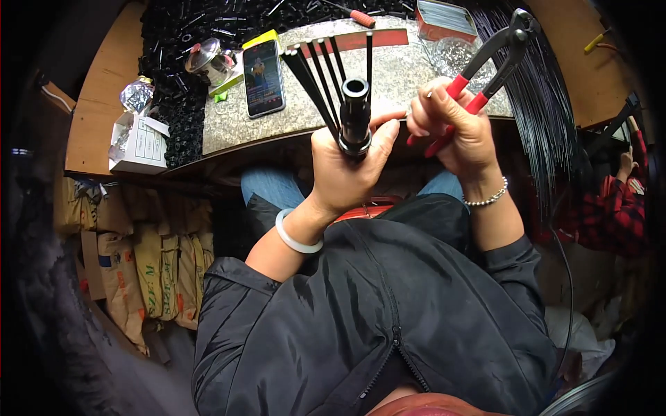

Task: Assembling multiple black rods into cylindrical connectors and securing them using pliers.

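Observation:
My left hand (347,166) is closed around the lower end of an upright, shiny black tube (356,118) with an open, hollow top. Several thin black rods (312,95) fan up beside the tube from the same grip. My right hand (458,128) grips red-handled pincers (517,40) by the handles, their metal jaws pointing up and away to the right. The right fingertips are curled close together beside the handles; whether they pinch anything small, I cannot tell. Both hands are held over the near edge of the speckled work board (225,128), apart from each other.
A smartphone (265,80), a lidded jar (210,61) and a white box (139,149) stand on the left. Small black parts (173,41) heap behind. Long thin dark rods (541,104) hang over the right edge. A red box (447,24) sits behind; another person's plaid sleeve (603,222) shows far right.

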Demonstrator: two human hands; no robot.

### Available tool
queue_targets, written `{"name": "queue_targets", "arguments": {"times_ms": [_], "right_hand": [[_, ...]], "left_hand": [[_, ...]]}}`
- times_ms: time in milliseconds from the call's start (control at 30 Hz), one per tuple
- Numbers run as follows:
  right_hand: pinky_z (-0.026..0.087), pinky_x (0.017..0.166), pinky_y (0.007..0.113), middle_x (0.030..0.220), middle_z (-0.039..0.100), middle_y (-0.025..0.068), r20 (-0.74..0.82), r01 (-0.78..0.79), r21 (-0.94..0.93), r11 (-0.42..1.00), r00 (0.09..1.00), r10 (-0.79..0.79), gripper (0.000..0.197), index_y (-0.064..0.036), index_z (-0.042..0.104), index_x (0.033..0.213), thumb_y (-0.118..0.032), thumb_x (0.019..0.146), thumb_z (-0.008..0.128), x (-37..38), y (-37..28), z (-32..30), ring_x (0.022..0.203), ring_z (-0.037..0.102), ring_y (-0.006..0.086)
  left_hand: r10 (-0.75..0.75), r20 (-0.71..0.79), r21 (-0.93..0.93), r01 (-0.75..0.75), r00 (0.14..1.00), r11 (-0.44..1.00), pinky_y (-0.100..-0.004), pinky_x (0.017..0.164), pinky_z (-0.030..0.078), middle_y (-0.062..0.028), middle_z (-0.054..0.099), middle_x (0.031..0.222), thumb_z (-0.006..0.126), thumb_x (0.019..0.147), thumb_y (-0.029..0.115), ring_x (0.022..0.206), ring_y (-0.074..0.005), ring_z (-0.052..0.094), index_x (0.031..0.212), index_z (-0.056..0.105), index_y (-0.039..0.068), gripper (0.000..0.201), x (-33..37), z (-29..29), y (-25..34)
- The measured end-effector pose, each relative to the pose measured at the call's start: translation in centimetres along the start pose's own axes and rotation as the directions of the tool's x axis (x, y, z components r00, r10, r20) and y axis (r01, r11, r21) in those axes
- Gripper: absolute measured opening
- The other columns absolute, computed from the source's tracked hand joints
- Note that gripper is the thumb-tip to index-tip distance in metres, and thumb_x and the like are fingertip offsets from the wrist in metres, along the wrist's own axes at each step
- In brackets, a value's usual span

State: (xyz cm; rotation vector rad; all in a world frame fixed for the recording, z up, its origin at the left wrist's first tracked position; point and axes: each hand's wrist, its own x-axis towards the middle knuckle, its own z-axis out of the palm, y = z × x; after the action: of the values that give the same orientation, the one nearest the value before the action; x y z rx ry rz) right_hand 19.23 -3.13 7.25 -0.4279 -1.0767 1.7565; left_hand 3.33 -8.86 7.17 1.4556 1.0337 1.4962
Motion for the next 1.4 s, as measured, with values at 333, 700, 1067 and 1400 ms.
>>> {"name": "queue_targets", "arguments": {"times_ms": [333, 700, 1067, 1400], "right_hand": [[0.040, 0.051, 0.026, 0.065, 0.054, 0.0062, 0.333, 0.533, -0.828, 0.177, 0.720, -0.609, 0.013, 0.0002, 0.064, 0.084, -0.001, 0.074, 0.072, -1.5, 0.6, 1.7, 0.057, 0.049, 0.0136], [0.037, 0.049, 0.025, 0.064, 0.053, 0.0044, 0.463, 0.667, -0.737, 0.110, 0.617, -0.636, 0.019, -0.0008, 0.064, 0.089, 0.000, 0.072, 0.073, -0.8, 1.3, 2.0, 0.055, 0.047, 0.0138], [0.039, 0.052, 0.025, 0.070, 0.060, 0.0078, 0.292, 0.571, -0.697, 0.434, 0.779, -0.555, 0.015, 0.0007, 0.064, 0.088, -0.003, 0.076, 0.071, -0.8, 2.4, 1.8, 0.057, 0.050, 0.0136], [0.044, 0.054, 0.027, 0.073, 0.061, 0.0062, 0.426, 0.815, -0.554, 0.168, 0.451, -0.784, 0.027, -0.0021, 0.065, 0.091, -0.007, 0.066, 0.074, -0.3, 4.2, 4.3, 0.061, 0.058, 0.0175]], "left_hand": [[0.094, -0.090, 0.010, -0.093, 0.991, 0.996, -0.0209, 0.057, 0.044, -0.0012, 0.062, 0.068, 0.061, 0.082, 0.001, 0.062, -0.0036, 0.053, 0.094, 0.066, -0.005, 0.014, -0.9, 0.6, -0.6], [-0.059, -0.115, -0.073, 0.050, 0.992, 0.996, -0.0213, 0.061, 0.048, -0.0046, 0.066, 0.077, 0.060, 0.082, -0.001, 0.070, -0.0061, 0.059, 0.095, 0.065, -0.005, 0.014, -1.7, -0.4, 0.3], [0.213, -0.119, -0.014, -0.216, 0.970, 0.976, -0.0181, 0.055, 0.041, -0.0004, 0.062, 0.069, 0.061, 0.082, -0.002, 0.061, -0.0028, 0.053, 0.095, 0.066, -0.004, 0.014, -1.6, -0.6, -0.3], [0.164, -0.042, -0.086, -0.167, 0.986, 0.982, -0.0198, 0.061, 0.046, -0.0066, 0.065, 0.086, 0.060, 0.085, 0.009, 0.067, -0.0061, 0.056, 0.110, 0.059, -0.008, 0.031, -1.2, -0.9, -0.5]]}}
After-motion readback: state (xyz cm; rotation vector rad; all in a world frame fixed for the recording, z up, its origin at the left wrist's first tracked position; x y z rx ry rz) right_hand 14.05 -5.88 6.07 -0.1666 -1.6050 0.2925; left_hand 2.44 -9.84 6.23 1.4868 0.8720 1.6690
